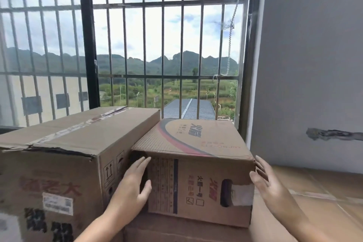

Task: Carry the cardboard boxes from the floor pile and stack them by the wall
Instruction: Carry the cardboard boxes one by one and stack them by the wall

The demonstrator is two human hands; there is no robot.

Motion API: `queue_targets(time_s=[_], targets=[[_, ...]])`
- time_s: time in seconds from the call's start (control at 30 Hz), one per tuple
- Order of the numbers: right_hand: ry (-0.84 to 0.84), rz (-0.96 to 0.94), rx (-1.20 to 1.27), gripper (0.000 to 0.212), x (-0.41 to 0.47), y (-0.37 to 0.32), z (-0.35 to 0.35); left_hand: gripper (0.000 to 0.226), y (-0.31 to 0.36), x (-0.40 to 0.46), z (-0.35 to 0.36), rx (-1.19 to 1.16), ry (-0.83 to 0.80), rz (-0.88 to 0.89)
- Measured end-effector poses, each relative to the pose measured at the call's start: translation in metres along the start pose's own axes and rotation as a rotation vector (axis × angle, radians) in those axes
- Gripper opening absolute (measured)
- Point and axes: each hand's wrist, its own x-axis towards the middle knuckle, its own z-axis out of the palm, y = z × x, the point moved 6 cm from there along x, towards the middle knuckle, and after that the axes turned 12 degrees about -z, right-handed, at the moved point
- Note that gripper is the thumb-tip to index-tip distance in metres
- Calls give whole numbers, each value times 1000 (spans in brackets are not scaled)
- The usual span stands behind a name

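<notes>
While both hands, left point(133, 184) and right point(269, 184), flank it spread, the printed box point(196, 163) reads "火箭一号".

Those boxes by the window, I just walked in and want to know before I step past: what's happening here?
A person is stacking cardboard boxes in front of the barred window. Both hands are at the smaller printed box, which sits on other boxes: the left hand lies with straight fingers on its left end, the right hand is open at its right edge. A larger taped box stands right beside it on the left. The grey wall is to the right.
</notes>
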Motion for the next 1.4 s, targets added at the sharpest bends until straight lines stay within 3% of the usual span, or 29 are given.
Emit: queue_targets(time_s=[0.07, 0.2, 0.33, 0.4, 0.5, 0.87, 1.1, 1.27, 1.4], targets=[[-49, -59, -49, 50, -19, -6, -4, 54, 0, -17, -1, -160, -101, -64], [-106, -24, -117, 89, -54, -4, -7, 53, 0, -51, 9, -287, -190, -177], [-96, 25, -122, 57, -107, 12, -7, 52, 0, -84, 23, -388, -235, -191], [-36, 66, -111, 53, -134, 15, -10, 49, 0, -96, 35, -432, -289, -182], [74, 171, -120, 46, -178, 14, -11, 44, -5, -114, 63, -487, -492, -170], [718, 615, -237, 46, -439, -43, 39, 40, -21, -223, 113, -519, -1129, -66], [1168, 888, -351, 46, -607, -129, 96, 42, 29, -334, 107, -516, -1442, 67], [1531, 961, -336, 42, -696, -187, 123, 36, 70, -434, 91, -474, -1686, 223], [1710, 998, -326, 42, -767, -238, 126, 34, 106, -516, 74, -440, -1791, 297]])
